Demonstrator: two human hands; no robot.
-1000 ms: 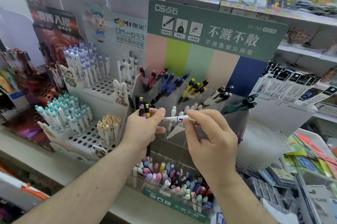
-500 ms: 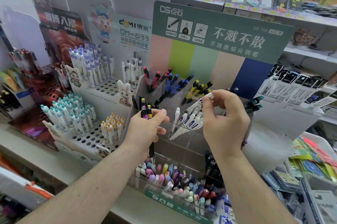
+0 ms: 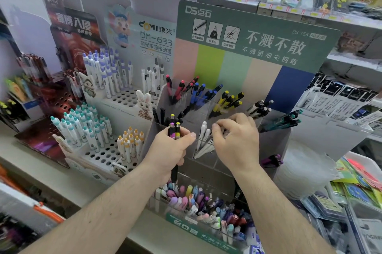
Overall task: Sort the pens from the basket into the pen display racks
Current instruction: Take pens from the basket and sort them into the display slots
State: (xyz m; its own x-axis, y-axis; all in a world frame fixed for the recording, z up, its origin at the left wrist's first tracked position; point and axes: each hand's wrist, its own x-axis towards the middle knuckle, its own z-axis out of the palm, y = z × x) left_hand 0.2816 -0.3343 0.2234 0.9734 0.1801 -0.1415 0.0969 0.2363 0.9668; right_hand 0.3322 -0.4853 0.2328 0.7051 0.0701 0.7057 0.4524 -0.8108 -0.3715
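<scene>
Pens [image 3: 174,132] gripped in left hand [image 3: 168,151] (right hand [image 3: 235,140] at white pens [image 3: 203,140])

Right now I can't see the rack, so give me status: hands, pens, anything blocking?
Left hand grips a bundle of dark pens. Right hand curled over the white pens in the clear rack compartment; grip unclear. No blockage seen.

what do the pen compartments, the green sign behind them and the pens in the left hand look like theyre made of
Pen compartments: likely clear plastic, since the pens show through the walls.
Green sign: probably printed card, flat and matte with a cut edge.
Pens gripped by the left hand: seemingly plastic, with dark barrels and bright coloured caps.
</scene>
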